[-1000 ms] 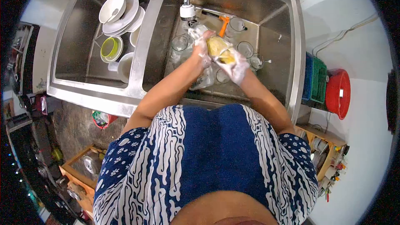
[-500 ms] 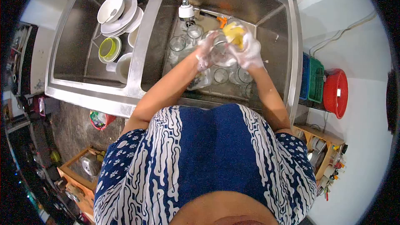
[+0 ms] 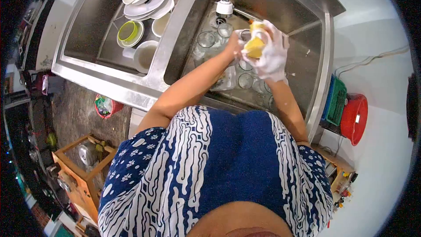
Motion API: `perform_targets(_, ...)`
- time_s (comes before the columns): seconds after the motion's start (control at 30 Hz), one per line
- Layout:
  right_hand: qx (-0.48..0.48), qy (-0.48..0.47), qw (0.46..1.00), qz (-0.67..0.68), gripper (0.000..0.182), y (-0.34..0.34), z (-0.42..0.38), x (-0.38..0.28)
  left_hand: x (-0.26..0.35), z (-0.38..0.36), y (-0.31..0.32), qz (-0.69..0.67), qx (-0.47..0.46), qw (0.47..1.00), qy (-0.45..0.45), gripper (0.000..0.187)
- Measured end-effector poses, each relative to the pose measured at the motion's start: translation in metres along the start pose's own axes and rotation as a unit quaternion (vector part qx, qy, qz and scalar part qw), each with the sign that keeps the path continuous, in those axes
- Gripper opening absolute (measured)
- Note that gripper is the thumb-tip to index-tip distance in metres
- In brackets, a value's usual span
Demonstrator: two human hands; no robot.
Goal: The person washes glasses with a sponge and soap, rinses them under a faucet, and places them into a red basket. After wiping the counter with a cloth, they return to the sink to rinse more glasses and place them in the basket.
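Because both hands are working close together over the far half of the right basin (image 3: 305, 68), whatever drips from them probably lands inside the steel walls. The foam-covered right hand (image 3: 272, 57) is clamped on a yellow sponge (image 3: 253, 49), its fingers spread over the top, perhaps to press it inward. The left hand (image 3: 235, 47) appears closed around a clear glass (image 3: 245, 35), seemingly to steady it against that pressure, though foam and fingers hide most of the grip. The sponge lies between the hands, under the right palm and just beside the left fingers.

Other glasses (image 3: 206, 39) stand on the basin floor, from the divider (image 3: 177, 30) towards the near edge, likely kept low and within reach. Beyond them the spray head (image 3: 224, 8) hangs near the far edge. Across the divider, white plates (image 3: 153, 1) sit stacked towards the left basin's far right corner, perhaps to save room.
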State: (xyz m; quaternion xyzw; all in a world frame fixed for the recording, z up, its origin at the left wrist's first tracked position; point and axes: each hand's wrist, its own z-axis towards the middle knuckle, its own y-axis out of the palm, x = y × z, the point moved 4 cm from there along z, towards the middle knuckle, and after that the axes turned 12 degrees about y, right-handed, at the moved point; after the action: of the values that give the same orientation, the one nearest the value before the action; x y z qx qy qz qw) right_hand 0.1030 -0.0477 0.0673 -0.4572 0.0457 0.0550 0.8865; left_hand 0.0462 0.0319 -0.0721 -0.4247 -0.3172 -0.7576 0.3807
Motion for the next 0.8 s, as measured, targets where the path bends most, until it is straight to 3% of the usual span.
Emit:
perform_targets(0.07, -0.06, -0.016, 0.996, 0.057, 0.048, 0.004, 0.01, -0.008, -0.006, 0.0, -0.003, -0.066, 0.006, 0.994, -0.086, 0.026)
perform_targets(0.1, -0.091, 0.024, 0.988, 0.124, 0.038, 0.012, 0.015, 0.0, -0.004, 0.0, -0.003, -0.064, 0.004, 0.994, -0.086, 0.026)
perform_targets(0.13, -0.09, 0.026, 0.988, 0.124, 0.038, 0.02, 0.019, 0.008, 0.001, -0.001, -0.004, 0.029, 0.002, 0.999, -0.04, 0.024)
perform_targets(0.2, -0.071, 0.142, 0.963, 0.216, 0.028, 0.038, 0.025, 0.042, 0.015, -0.002, 0.001, 0.211, -0.005, 0.976, 0.059, 0.02)
perform_targets(0.33, 0.022, 0.124, 0.969, 0.212, 0.02, 0.077, 0.008, 0.145, 0.038, 0.005, 0.001, 0.169, -0.015, 0.98, 0.107, 0.025)
perform_targets(0.4, -0.074, 0.34, 0.89, 0.296, 0.014, 0.122, -0.016, 0.223, 0.029, 0.004, 0.003, 0.16, -0.018, 0.982, 0.095, 0.023)
perform_targets(0.43, -0.073, 0.338, 0.891, 0.295, 0.014, 0.108, -0.012, 0.209, 0.023, 0.004, 0.007, 0.074, -0.031, 0.993, 0.088, 0.027)
perform_targets(0.47, -0.043, 0.402, 0.81, 0.424, 0.015, 0.079, -0.01, 0.174, 0.017, 0.003, 0.009, -0.013, -0.046, 0.996, 0.079, 0.031)
perform_targets(0.5, -0.012, 0.455, 0.706, 0.543, 0.017, 0.051, -0.008, 0.137, 0.012, -0.008, 0.011, -0.072, -0.01, 0.997, -0.033, 0.033)
perform_targets(0.53, 0.019, 0.496, 0.581, 0.645, 0.02, 0.043, -0.011, 0.118, 0.017, -0.01, 0.013, -0.072, -0.011, 0.997, -0.033, 0.033)
perform_targets(0.57, 0.012, 0.499, 0.621, 0.605, 0.028, 0.051, -0.014, 0.121, 0.015, -0.014, 0.018, -0.272, 0.035, 0.947, -0.167, 0.031)
perform_targets(0.6, 0.11, 0.3, 0.713, 0.624, 0.027, 0.056, -0.011, 0.114, 0.012, -0.02, 0.025, -0.454, 0.08, 0.838, -0.291, 0.03)
perform_targets(0.67, 0.033, 0.399, 0.641, 0.655, 0.036, 0.069, -0.035, 0.112, 0.01, -0.019, 0.029, -0.443, 0.057, 0.851, -0.276, 0.027)
perform_targets(0.7, 0.032, 0.398, 0.64, 0.657, 0.036, 0.062, -0.036, 0.106, 0.011, -0.017, 0.029, -0.417, 0.051, 0.866, -0.27, 0.027)
perform_targets(0.77, 0.013, 0.45, 0.412, 0.792, 0.03, 0.059, -0.036, 0.091, 0.006, -0.015, 0.024, -0.386, 0.047, 0.883, -0.263, 0.027)
perform_targets(0.8, 0.012, 0.449, 0.41, 0.794, 0.03, 0.066, -0.037, 0.091, -0.001, -0.015, 0.024, -0.392, -0.011, 0.886, -0.247, 0.027)
